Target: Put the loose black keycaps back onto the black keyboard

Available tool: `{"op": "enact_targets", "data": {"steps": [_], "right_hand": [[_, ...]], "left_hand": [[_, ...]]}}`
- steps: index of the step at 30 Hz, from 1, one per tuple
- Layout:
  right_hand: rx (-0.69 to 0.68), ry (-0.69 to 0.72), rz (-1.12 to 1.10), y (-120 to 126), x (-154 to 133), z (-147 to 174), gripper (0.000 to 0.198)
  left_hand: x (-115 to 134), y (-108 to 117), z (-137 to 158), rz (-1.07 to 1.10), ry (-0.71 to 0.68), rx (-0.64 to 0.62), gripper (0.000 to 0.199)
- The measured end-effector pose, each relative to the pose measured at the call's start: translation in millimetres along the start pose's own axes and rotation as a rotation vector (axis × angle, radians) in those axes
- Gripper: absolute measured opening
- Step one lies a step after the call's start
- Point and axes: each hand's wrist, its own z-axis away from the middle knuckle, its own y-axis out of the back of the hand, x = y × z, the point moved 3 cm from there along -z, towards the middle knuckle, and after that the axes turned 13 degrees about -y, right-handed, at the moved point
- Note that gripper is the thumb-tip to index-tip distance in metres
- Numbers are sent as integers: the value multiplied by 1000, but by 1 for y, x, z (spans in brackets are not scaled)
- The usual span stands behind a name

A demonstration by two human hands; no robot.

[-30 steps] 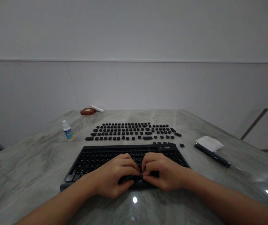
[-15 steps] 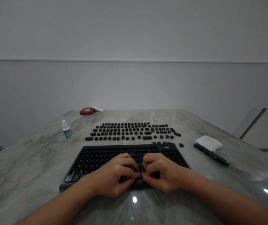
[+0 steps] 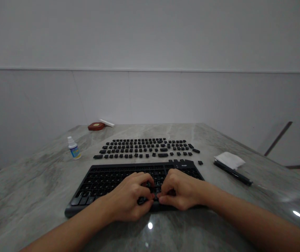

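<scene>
In the head view, the black keyboard lies on the grey marbled surface, nearer the person than the far edge and about midway between the side edges. The left hand and right hand rest over its near part with fingers curled and fingertips almost meeting; whether they pinch anything there cannot be told. Three keys sit at the keyboard's near left corner, while many other places on it show bare sockets. Between it and the surface's far edge, loose black keycaps lie in rows. A white bottle stands toward the surface's left edge, and a red box lies near the far left corner. Toward the right edge, a black stick-like tool lies against a white cloth or tissue.
</scene>
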Motion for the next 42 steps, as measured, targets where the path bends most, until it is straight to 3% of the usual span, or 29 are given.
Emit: {"op": "enact_targets", "data": {"steps": [14, 23, 27, 30, 32, 36, 42], "right_hand": [[-45, -80, 135, 6, -6, 1, 13], [-61, -88, 148, 4, -4, 1, 17], [-9, 24, 145, -5, 2, 1, 14], [123, 107, 136, -5, 9, 2, 18], [260, 12, 197, 3, 20, 1, 19], [471, -348, 413, 29, 53, 4, 12], [447, -467, 481, 46, 88, 9, 10]], "left_hand": [[6, 4, -3, -121, -51, -47, 11], [-2, 0, 0, -44, -45, -56, 8], [-3, 1, 2, 15, -67, -75, 10], [-3, 4, 4, 59, -57, -95, 20], [-5, 6, 6, 63, -34, -102, 29], [-7, 11, 9, 46, -18, -98, 33], [-5, 12, 9, 41, -28, -114, 23]]}}
